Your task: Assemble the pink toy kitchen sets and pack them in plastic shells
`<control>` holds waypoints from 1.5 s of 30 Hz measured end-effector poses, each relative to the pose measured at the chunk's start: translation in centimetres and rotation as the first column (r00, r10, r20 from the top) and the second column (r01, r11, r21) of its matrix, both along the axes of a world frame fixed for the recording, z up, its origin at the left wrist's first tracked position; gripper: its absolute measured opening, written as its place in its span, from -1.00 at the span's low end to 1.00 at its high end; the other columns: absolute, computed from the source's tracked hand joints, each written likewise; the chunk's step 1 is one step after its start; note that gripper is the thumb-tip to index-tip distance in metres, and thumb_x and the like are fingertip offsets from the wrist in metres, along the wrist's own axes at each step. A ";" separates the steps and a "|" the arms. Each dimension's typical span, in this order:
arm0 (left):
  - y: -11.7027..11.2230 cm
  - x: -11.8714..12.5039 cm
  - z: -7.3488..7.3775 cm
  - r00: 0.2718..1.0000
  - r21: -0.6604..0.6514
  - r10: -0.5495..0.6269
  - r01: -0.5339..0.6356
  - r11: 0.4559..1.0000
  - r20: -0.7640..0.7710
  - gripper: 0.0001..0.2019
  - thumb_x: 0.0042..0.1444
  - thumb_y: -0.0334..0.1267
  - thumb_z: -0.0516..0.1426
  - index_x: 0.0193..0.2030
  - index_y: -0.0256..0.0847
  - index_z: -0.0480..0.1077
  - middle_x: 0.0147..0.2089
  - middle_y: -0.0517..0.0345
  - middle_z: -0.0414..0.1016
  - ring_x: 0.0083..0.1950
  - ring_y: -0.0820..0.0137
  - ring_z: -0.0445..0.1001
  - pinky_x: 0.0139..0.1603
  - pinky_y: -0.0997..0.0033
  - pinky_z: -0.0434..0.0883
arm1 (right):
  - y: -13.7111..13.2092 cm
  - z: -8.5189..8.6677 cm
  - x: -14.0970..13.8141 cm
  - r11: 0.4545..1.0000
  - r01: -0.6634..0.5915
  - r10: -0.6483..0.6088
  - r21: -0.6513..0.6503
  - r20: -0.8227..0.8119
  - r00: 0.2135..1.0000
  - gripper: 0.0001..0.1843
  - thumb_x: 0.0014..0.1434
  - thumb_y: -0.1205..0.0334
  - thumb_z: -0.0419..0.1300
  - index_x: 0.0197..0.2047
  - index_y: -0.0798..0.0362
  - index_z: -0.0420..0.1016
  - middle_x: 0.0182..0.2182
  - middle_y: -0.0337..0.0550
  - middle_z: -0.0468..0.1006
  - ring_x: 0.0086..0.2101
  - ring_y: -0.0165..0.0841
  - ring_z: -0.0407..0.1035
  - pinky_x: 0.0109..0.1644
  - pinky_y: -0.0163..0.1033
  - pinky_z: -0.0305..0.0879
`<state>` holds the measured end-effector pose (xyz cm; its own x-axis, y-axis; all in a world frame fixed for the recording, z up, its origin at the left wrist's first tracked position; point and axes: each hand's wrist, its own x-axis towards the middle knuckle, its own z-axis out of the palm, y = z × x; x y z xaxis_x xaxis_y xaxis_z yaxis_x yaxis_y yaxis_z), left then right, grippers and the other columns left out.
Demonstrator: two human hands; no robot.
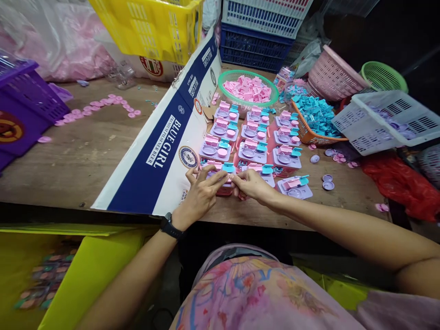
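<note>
My left hand (pixel 201 195), with a dark watch on its wrist, reaches over the nearest left toy set. Its fingers are spread and its fingertips rest at the set's edge. That set has a purple base, a pink bar and a turquoise flap (pixel 228 167). Close beside, my right hand (pixel 252 184) is closed in a pinch at the set's right corner; what it pinches is hidden by the fingers. Similar toy sets (pixel 254 150) stand in rows behind my hands, several on reddish boxes. One more toy set (pixel 294 187) lies right of my right hand.
A blue-and-white cardboard sheet (pixel 165 137) slants along the left. Behind stand a green basket (pixel 225 94) of pink parts and an orange basket (pixel 305 133) of turquoise parts. Loose purple cups (pixel 328 185) lie right. A yellow crate (pixel 154 27) overhangs the back.
</note>
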<state>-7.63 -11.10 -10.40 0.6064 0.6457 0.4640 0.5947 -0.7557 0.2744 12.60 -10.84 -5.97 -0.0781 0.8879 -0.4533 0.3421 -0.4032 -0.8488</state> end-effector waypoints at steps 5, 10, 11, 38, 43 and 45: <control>-0.1 -0.1 0.3 1.000 0.023 0.006 -0.005 1.000 -0.011 -0.38 0.18 -0.59 0.05 0.33 -0.04 0.39 0.31 0.05 0.52 0.35 -0.05 0.28 0.16 -0.14 0.03 | -0.1 0.4 -0.2 0.997 -0.025 0.025 -0.071 0.012 1.000 -0.47 0.36 -0.06 0.23 -0.54 0.11 0.45 -0.73 -0.22 0.46 -0.78 -0.52 0.18 -0.71 -0.41 0.12; -0.6 1.0 2.3 0.997 0.037 0.067 -0.069 0.997 0.044 -0.45 0.14 -0.61 0.08 0.19 -0.03 0.49 0.26 -0.01 0.55 0.34 -0.07 0.32 0.21 -0.24 0.07 | -1.6 1.9 1.1 0.998 0.025 -0.039 -0.054 -0.288 0.957 -0.43 0.25 -0.23 0.29 -0.50 0.11 0.46 -0.70 -0.28 0.43 -0.73 -0.57 0.15 -0.62 -0.44 0.16; -0.8 1.7 2.9 0.991 0.021 0.092 -0.095 0.995 0.097 -0.49 0.17 -0.59 0.09 0.17 -0.02 0.50 0.24 -0.02 0.56 0.32 -0.06 0.34 0.22 -0.24 0.10 | -1.8 2.4 1.6 0.996 0.073 -0.090 -0.059 -0.392 0.916 -0.44 0.22 -0.25 0.31 -0.48 0.11 0.45 -0.69 -0.31 0.41 -0.72 -0.58 0.10 -0.60 -0.43 0.19; 1.0 16.0 8.6 0.778 -0.506 0.189 0.185 0.842 0.599 -0.73 0.06 0.00 0.40 -0.32 -0.15 0.61 -0.23 0.11 0.47 -0.14 0.33 0.49 -0.08 0.28 0.52 | 0.9 4.4 8.3 0.848 0.495 -0.427 -0.192 -0.801 0.420 -0.63 0.28 -0.13 0.23 -0.32 0.00 0.34 -0.49 -0.21 0.44 -0.47 -0.32 0.41 -0.41 -0.23 0.45; 3.6 14.9 10.8 0.724 -0.703 0.309 0.331 0.629 0.617 -0.61 -0.09 0.06 0.45 -0.34 -0.24 0.60 -0.28 0.07 0.60 -0.24 0.34 0.51 -0.13 0.31 0.45 | 1.3 3.9 11.0 0.850 0.527 -0.341 0.028 -0.732 0.590 -0.66 0.14 0.03 0.41 -0.39 0.04 0.38 -0.57 -0.38 0.30 -0.58 -0.52 0.17 -0.50 -0.41 0.22; 5.1 14.6 11.2 0.776 -0.736 0.298 0.291 0.611 0.555 -0.60 -0.18 0.05 0.47 -0.41 -0.26 0.58 -0.36 0.08 0.58 -0.32 0.37 0.47 -0.22 0.34 0.40 | 1.6 3.9 12.3 0.880 0.412 -0.212 0.238 -0.579 0.788 -0.64 0.08 -0.01 0.44 -0.38 0.07 0.46 -0.61 -0.42 0.26 -0.61 -0.55 0.08 -0.55 -0.42 0.08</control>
